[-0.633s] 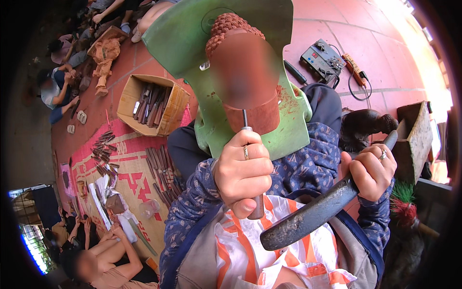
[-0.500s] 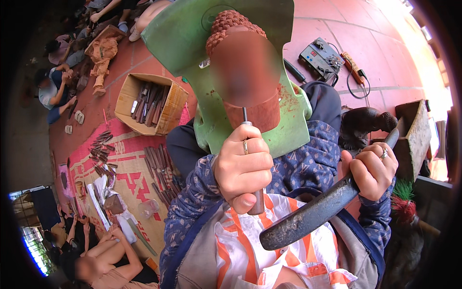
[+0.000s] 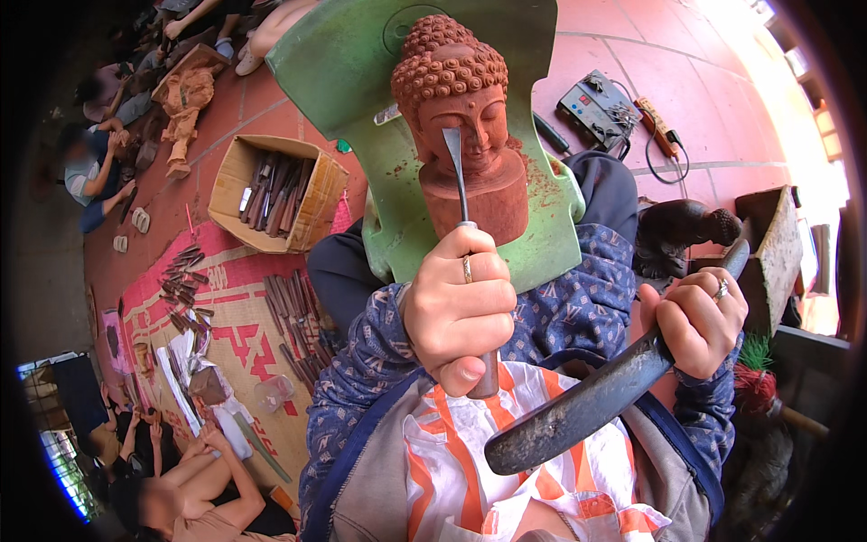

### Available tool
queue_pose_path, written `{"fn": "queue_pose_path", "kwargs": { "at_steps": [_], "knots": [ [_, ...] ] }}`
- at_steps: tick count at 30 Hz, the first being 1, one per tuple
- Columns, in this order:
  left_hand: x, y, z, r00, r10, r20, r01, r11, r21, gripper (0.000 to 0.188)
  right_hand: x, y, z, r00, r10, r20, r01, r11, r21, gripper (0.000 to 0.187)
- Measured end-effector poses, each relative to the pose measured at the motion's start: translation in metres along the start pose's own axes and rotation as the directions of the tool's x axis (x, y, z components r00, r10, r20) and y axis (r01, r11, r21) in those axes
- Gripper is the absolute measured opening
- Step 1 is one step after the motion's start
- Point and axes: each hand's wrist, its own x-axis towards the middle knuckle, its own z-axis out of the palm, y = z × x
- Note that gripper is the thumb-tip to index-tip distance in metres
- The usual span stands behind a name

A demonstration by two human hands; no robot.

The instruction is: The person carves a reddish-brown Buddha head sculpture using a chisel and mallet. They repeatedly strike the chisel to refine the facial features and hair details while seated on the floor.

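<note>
Your left hand [image 3: 461,312], mid-frame: fingers curled fully around the handle of a chisel [image 3: 463,185], no gap left, thumb low near the butt end. Handle smooth, brownish; shank slim, dark metal, flaring to a flat blade that points up the frame.

Blade lies across the carved cheek and eye area of the bust [image 3: 468,199], upper centre. Whether the edge touches the wood, you cannot tell from this angle. Bust is reddish-brown wood: tight rounded curls over a domed crown, smooth face with lowered lids, plain rounded base.

Your right hand [image 3: 700,325], right of centre: fingers wrapped closed on the narrow end of a dark club [image 3: 578,406]. Club is curved and thick, its surface worn and pitted toward the blunt end, which sits lower centre, over your orange-and-white striped shirt [image 3: 452,461].

Bust rests on a moulded green seat [image 3: 339,68], hard and smooth, flecked with reddish chips. Left of it, a cardboard box [image 3: 321,208] holds long-handled tools [image 3: 271,194]; more handles lie loose on the pink-and-tan mat [image 3: 237,316] at left.
</note>
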Motion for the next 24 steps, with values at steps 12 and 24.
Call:
{"fn": "queue_pose_path", "kwargs": {
  "at_steps": [12, 24],
  "knots": [
    [0.0, -0.001, -0.005, 0.999, 0.021, 0.032, -0.02, 1.0, -0.01, 0.045, 0.014, -0.013, -0.011, 1.0, 0.007, 0.02, -0.008, 1.0, 0.012, 0.032],
    [0.001, 0.002, -0.017, 0.997, -0.069, -0.04, 0.065, 0.993, -0.095, 0.05, 0.054, -0.035, -0.051, 0.979, -0.152, 0.14, 0.179, 0.961, -0.209, 0.033]
  ]
}}
